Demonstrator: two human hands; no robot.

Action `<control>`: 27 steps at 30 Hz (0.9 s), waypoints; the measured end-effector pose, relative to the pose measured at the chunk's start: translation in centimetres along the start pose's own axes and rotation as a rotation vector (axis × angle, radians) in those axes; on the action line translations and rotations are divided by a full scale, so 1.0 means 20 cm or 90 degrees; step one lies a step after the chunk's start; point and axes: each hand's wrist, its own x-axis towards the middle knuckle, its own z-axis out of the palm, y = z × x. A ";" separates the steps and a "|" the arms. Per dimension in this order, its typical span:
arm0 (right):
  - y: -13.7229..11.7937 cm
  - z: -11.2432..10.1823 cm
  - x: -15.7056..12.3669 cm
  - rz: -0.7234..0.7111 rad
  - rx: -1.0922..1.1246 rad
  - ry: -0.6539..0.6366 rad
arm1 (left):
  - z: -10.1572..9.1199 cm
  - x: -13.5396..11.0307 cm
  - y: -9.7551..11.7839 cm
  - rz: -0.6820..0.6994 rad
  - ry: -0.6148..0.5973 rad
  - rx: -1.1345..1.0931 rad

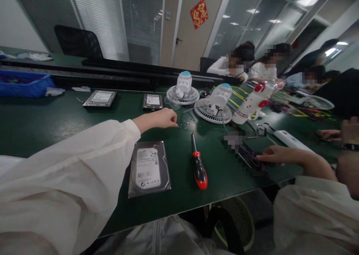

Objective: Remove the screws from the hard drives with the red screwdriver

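left hand (164, 118): reached out over mid-tabletop, fingers curled in, thumb and forefinger pinched at the edge of the loose screws (183, 124); cannot tell if one is caught between them.
right hand (276, 154): laid flat, fingers out, on a dark unit (252, 160) near the right end of the near edge; no grip.
screws: small scatter on the bare green mat, mid-tabletop, just in front of the nearer fan (213, 111).
hard drive (149, 169): label up, close to the near edge, beside the left sleeve (112, 143).
screwdriver (199, 165): just right of the hard drive, handle toward the near edge, tip toward the screws.
risk, scatter: screws tiny and loose; a brush of knuckles or cuff would likely send them under the fan grille.
risk, pinch: a poor hold probably drops one; it may bounce away.
risk, drag: the sleeve could push the hard drive toward the near edge.
risk, roll: the round handle may roll if bumped.
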 end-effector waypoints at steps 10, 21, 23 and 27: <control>-0.08 -0.13 -0.11 0.144 0.064 -0.056 | 0.11 0.09 0.03 0.029 0.065 0.009; -0.38 0.01 -0.28 -0.068 0.067 -0.010 | -0.09 -0.18 0.02 -0.007 0.047 -0.022; -0.45 0.13 -0.30 -0.188 0.069 -0.054 | -0.08 -0.29 0.02 -0.069 0.062 -0.011; -0.61 0.40 -0.37 -0.521 -0.058 -0.022 | 0.01 -0.48 0.04 -0.144 0.064 0.013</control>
